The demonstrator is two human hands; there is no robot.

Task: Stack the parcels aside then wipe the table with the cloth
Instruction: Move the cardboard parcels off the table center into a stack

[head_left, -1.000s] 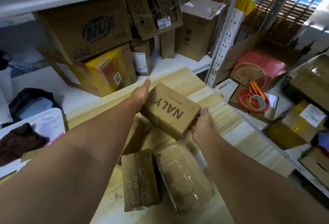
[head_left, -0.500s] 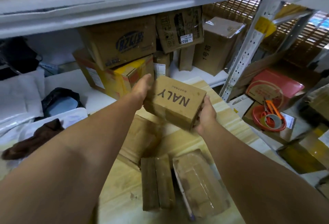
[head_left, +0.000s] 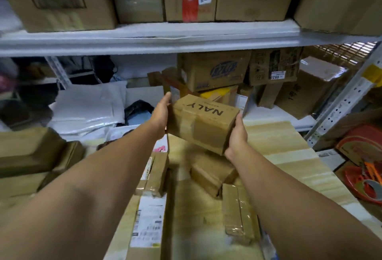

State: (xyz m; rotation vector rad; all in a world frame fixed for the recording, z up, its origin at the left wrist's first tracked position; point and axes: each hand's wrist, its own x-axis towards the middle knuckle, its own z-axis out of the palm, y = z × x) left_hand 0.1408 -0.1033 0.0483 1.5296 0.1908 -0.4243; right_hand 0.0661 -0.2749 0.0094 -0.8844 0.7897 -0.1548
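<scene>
Now lifted clear of the wooden table (head_left: 279, 146): NALY parcel (head_left: 203, 121), tilted, far end higher, carried at mid-scene. Clamped between left hand (head_left: 160, 116), flat against the left end with fingers straight, and right hand (head_left: 236, 135), cupped round the near right corner. Below it, a taped parcel (head_left: 213, 171) lying askew, a narrow parcel (head_left: 238, 212) nearer on the right, a labelled parcel (head_left: 152, 216) nearer on the left. Further left, stacked boxes (head_left: 31, 150), likely the pile to add to. No cloth made out for certain. Risks from here: pressure-only hold on smooth tape, so easily slipped if the palms ease; tilted box dropping corner-first onto the parcels beneath; uneven set-down toppling the left pile.
</scene>
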